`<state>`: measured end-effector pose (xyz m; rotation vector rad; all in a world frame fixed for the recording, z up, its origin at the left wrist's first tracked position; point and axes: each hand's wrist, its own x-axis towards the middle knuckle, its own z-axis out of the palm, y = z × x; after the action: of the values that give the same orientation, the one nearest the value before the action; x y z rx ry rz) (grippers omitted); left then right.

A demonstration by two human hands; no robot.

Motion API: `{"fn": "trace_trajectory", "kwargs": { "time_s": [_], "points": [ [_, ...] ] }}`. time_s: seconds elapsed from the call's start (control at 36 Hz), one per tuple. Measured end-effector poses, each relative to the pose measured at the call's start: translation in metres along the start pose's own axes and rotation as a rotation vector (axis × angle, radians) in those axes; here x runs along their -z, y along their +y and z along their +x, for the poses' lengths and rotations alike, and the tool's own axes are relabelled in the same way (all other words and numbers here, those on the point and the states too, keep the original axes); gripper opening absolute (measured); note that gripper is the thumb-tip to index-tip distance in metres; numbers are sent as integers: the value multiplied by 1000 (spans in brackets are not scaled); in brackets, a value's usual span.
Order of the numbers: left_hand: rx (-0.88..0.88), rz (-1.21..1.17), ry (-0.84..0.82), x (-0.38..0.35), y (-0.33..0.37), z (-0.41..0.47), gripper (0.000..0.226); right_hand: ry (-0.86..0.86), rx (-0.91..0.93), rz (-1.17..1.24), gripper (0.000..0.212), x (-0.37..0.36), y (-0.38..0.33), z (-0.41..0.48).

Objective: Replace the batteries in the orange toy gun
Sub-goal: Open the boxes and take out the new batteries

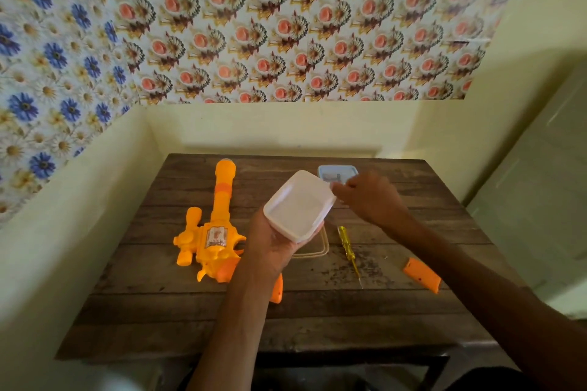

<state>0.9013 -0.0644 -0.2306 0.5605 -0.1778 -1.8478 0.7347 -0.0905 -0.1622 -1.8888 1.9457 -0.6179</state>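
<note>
White plastic box (pixel 298 205) cradled in left hand (pixel 275 244), fingers curled beneath, tilted for access; right hand (pixel 370 197) fingertips pinch at its rim. Orange toy gun (pixel 212 228) lies left on table (pixel 317 320), battery cover (pixel 422 274) aside.

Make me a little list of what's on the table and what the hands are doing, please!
left hand: holds up a white plastic box
right hand: at the white box's far corner, fingers pinched; what they hold is unclear
orange toy gun: lying on the wooden table, left side
yellow screwdriver: lying right of the box
orange cover piece: lying alone, near right edge
blue-lidded box: at the back, partly hidden
batteries: none clearly visible
</note>
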Motion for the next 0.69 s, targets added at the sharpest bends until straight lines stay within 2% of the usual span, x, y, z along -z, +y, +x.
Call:
{"fn": "trace_trajectory", "kwargs": {
  "time_s": [0.08,0.14,0.22,0.36,0.44,0.56,0.69],
  "points": [
    [-5,-10,-17,-6,-3,-1,40,-272,-118,351,34,3,16,-12],
    [1,8,-4,-13,-8,-1,33,-359,-116,509,36,1,22,-21],
    [17,70,32,-22,-19,-1,28,-292,-127,528,28,-6,26,-25],
    [38,130,53,-24,-32,6,39,-216,-195,520,27,-17,45,-20],
    [-16,218,122,-19,-35,13,36,-116,-234,516,22,-13,56,-15],
    [-73,328,178,-17,-38,18,31,100,-405,493,34,-6,87,5],
    [-59,353,213,-20,-38,15,31,117,-524,543,47,-13,128,22]
  ]
}}
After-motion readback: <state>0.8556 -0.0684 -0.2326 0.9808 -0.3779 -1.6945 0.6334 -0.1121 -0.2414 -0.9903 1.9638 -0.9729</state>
